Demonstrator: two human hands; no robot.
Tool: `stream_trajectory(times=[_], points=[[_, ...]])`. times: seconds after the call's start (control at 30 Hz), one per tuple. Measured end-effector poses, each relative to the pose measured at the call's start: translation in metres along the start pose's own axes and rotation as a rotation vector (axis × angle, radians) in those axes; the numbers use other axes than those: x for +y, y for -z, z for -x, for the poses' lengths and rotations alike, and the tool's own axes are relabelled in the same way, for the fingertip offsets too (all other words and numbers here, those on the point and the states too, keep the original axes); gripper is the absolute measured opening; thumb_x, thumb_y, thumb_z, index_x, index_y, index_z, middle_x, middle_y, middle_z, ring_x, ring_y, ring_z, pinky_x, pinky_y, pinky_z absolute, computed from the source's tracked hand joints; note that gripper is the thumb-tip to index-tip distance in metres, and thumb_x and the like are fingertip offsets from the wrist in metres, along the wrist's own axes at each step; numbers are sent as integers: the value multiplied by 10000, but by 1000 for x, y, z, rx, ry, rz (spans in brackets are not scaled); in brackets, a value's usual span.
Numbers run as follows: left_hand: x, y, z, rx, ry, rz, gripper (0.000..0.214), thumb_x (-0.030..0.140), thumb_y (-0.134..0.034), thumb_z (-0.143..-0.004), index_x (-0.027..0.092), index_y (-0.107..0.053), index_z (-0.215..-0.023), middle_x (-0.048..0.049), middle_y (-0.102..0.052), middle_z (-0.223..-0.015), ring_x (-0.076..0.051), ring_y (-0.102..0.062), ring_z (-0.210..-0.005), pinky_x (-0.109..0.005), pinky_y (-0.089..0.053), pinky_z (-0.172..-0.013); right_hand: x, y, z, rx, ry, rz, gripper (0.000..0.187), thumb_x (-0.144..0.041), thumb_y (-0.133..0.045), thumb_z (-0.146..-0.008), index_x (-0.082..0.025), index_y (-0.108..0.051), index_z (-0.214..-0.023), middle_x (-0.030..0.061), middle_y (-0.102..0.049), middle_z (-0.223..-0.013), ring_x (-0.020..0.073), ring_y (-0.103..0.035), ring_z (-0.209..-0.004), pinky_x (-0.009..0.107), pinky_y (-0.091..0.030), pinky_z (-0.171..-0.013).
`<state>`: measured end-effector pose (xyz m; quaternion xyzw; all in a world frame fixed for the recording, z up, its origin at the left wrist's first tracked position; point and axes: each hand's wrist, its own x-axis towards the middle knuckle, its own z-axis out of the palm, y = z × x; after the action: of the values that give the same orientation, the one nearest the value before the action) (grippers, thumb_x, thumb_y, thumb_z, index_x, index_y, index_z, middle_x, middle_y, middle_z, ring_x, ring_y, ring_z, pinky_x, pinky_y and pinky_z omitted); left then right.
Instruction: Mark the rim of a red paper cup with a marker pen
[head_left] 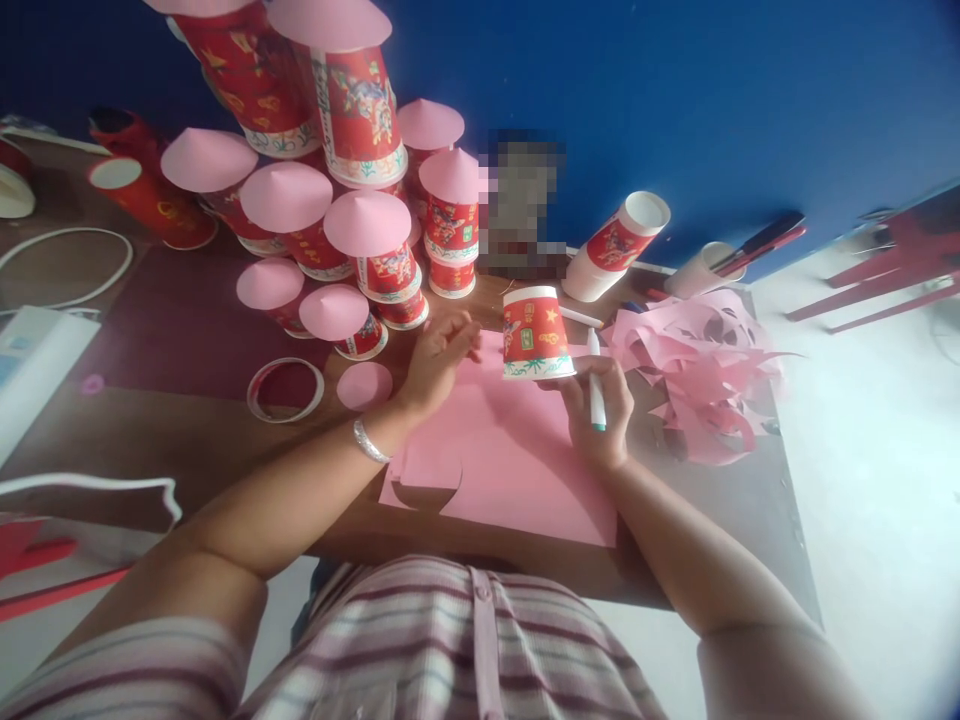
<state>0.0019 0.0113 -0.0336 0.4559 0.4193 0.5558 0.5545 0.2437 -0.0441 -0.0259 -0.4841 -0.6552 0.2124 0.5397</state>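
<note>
My right hand (600,415) is closed round a white pen (596,390) with a green end, and its fingers touch the rim of a red paper cup (534,333) standing upside down on a pink paper sheet (510,460). My left hand (439,360) rests on the sheet's far edge just left of the cup, fingers curled loosely, holding nothing I can see. A round piece has been cut out of the sheet's near left corner (426,487).
A pile of red cups with pink cone lids (367,225) fills the table's far left. A pink paper disc (364,385) and a tape ring (285,390) lie beside it. Pink paper scraps (697,370) heap at the right. A cup (619,245) lies tipped over behind.
</note>
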Motion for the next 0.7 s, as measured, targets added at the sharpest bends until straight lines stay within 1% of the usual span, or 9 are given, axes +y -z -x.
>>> stream_trajectory(times=[0.07, 0.13, 0.23, 0.3, 0.37, 0.43, 0.5, 0.63, 0.7], points=[[-2, -2, 0, -56, 67, 115, 619, 749, -1021, -856, 261, -805, -1171, -58, -812, -1265, -214, -778, -1080, -339, -637, -906, 0, -3, 1, -22, -40, -49, 252, -458, -790, -1171, -280, -633, -1087, -47, -808, -791, 191, -817, -646, 363, -748, -701], [-4, -4, 2, -132, 130, 176, 744, 856, -934, -888, 269, -802, -1326, -110, -808, -1452, -283, -799, -1274, -401, -661, -1026, 1, -5, 2, -25, -38, -39, 269, -469, -797, -1173, -280, -635, -1073, -39, -819, -793, 198, -829, -660, 355, -735, -690], [-5, -5, 5, -240, 172, 225, 817, 931, -820, -940, 266, -809, -1415, -145, -826, -1469, -367, -759, -1466, -497, -647, -1177, 5, -6, 3, -41, 12, 35, 269, -470, -815, -1162, -273, -664, -1057, -38, -802, -784, 185, -796, -639, 329, -688, -638], [-4, -4, 7, -307, 143, 248, 783, 876, -831, -972, 294, -793, -1493, -138, -821, -1499, -386, -722, -1547, -539, -619, -1265, 8, -5, 2, -75, 62, 71, 203, -409, -805, -1162, -270, -684, -1079, -25, -824, -852, 176, -798, -667, 323, -685, -656], [0, -3, 9, -380, 95, 224, 726, 757, -904, -983, 348, -760, -1564, -113, -790, -1578, -389, -681, -1616, -565, -579, -1343, 9, -3, 1, -83, 125, 88, 127, -337, -780, -1156, -270, -692, -1094, -17, -838, -919, 166, -803, -702, 313, -681, -675], [4, -3, 10, -432, 64, 184, 839, 668, -1030, -886, 395, -721, -1616, -103, -767, -1621, -421, -666, -1636, -605, -588, -1345, 10, -2, 1, -72, 170, 106, 79, -289, -760, -1138, -272, -697, -1094, -24, -825, -929, 158, -785, -704, 302, -668, -669], [9, -4, 11, -481, 77, 157, 1003, 578, -1098, -825, 402, -651, -1705, -126, -744, -1661, -452, -626, -1683, -626, -582, -1358, 11, -2, 0, -69, 171, 132, 59, -271, -747, -1116, -273, -698, -1084, -32, -800, -906, 155, -749, -694, 304, -661, -666], [12, -7, 11, -530, 86, 191, 1137, 584, -1072, -870, 392, -499, -1833, -165, -696, -1756, -477, -605, -1710, -621, -568, -1370, 12, -2, 2, -100, 98, 195, 58, -290, -732, -1069, -275, -689, -1033, -37, -749, -850, 160, -685, -692, 319, -645, -672], [11, -7, 10, -534, 74, 196, 1158, 568, -1073, -876, 370, -474, -1846, -185, -694, -1763, -485, -631, -1684, -628, -583, -1347, 12, -3, 2, -113, 70, 198, 71, -313, -713, -1070, -276, -690, -1013, -36, -726, -824, 164, -677, -691, 327, -640, -677]])
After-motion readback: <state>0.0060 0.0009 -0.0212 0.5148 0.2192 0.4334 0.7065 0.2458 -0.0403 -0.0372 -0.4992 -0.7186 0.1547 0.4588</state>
